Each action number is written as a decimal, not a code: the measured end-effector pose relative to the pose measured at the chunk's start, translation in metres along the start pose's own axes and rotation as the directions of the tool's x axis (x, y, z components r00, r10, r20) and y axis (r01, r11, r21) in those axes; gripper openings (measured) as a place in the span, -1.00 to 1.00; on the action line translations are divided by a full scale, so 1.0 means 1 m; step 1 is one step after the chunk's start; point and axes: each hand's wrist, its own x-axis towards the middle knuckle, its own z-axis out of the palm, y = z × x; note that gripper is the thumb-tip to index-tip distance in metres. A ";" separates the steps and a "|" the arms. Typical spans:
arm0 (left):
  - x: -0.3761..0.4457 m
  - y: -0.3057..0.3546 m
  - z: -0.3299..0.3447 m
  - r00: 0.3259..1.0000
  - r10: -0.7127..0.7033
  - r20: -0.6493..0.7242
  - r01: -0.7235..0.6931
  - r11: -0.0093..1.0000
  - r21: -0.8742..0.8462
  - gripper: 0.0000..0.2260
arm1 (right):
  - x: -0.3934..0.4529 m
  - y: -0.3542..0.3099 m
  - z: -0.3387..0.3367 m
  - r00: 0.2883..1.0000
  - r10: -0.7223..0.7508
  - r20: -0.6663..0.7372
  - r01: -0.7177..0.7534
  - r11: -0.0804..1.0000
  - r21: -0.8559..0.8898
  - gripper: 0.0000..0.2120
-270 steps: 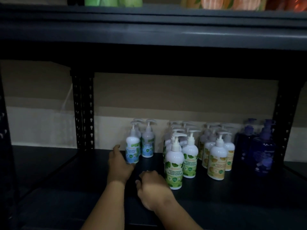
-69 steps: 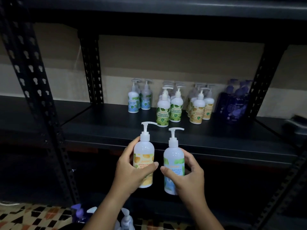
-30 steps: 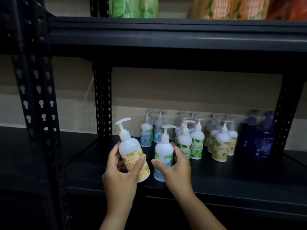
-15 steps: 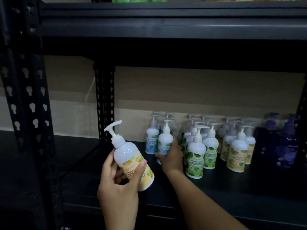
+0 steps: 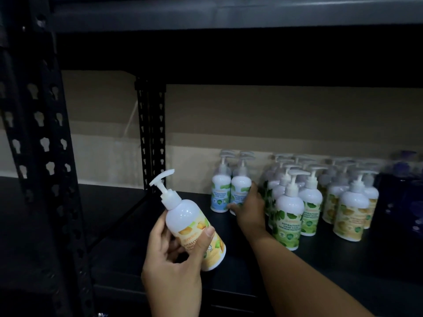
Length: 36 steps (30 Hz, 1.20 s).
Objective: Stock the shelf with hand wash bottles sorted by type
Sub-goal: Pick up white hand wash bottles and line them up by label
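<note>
My left hand (image 5: 170, 261) grips a white pump bottle with a yellow label (image 5: 192, 224), tilted, pump pointing up-left, held in front of the dark shelf (image 5: 128, 216). My right hand (image 5: 248, 210) reaches onto the shelf and holds a blue-label bottle (image 5: 240, 193) standing beside another blue-label bottle (image 5: 220, 191). To the right stand several green-label bottles (image 5: 287, 223), then several yellow-label bottles (image 5: 350, 216), then dark purple bottles (image 5: 409, 202) at the far right.
A black perforated upright (image 5: 39, 138) rises at the near left and another post (image 5: 151, 133) stands at the shelf's back. An upper shelf board (image 5: 229, 17) hangs overhead. A beige wall lies behind.
My right hand carried the blue-label bottle to the back and stood it beside the other blue-label bottle. The left hand keeps the yellow-label bottle tilted in front of the shelf.
</note>
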 end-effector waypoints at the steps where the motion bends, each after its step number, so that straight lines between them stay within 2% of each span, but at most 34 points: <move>1: 0.001 0.001 -0.001 1.000 -0.001 -0.005 0.001 1.000 -0.004 -0.32 | 0.001 0.000 0.000 1.000 0.000 -0.002 0.000 1.000 -0.004 -0.21; 8: 0.001 0.004 -0.007 1.000 -0.005 -0.007 0.004 1.000 -0.014 -0.32 | 0.005 -0.004 0.001 1.000 0.015 -0.002 -0.015 0.999 -0.040 -0.14; 15: 0.002 0.007 -0.007 1.000 0.003 0.000 -0.003 1.000 -0.013 -0.33 | 0.005 -0.003 0.001 1.000 0.026 -0.007 -0.026 0.999 -0.028 -0.15; 24: 0.001 0.013 -0.002 1.000 -0.005 0.023 0.006 1.000 -0.019 -0.33 | -0.009 -0.007 -0.003 0.994 0.083 0.066 -0.074 0.989 -0.126 0.10; 27: -0.001 0.018 -0.001 0.999 0.006 0.044 -0.006 1.000 -0.004 -0.31 | -0.025 -0.012 -0.015 0.994 0.065 0.087 -0.045 0.976 -0.213 0.03; 30: -0.005 0.024 0.000 0.997 0.020 0.070 -0.021 1.000 0.010 -0.29 | -0.043 -0.020 -0.029 0.980 0.080 0.182 -0.025 0.959 -0.284 -0.06; 33: -0.012 0.028 0.001 0.994 0.032 0.101 -0.035 0.999 0.027 -0.28 | -0.064 -0.030 -0.047 0.960 0.098 0.263 -0.009 0.948 -0.319 -0.28; 36: -0.019 0.031 0.003 0.990 0.035 0.135 -0.042 0.998 0.050 -0.27 | -0.088 -0.030 -0.067 0.928 -0.046 0.369 0.186 0.916 -0.356 -0.43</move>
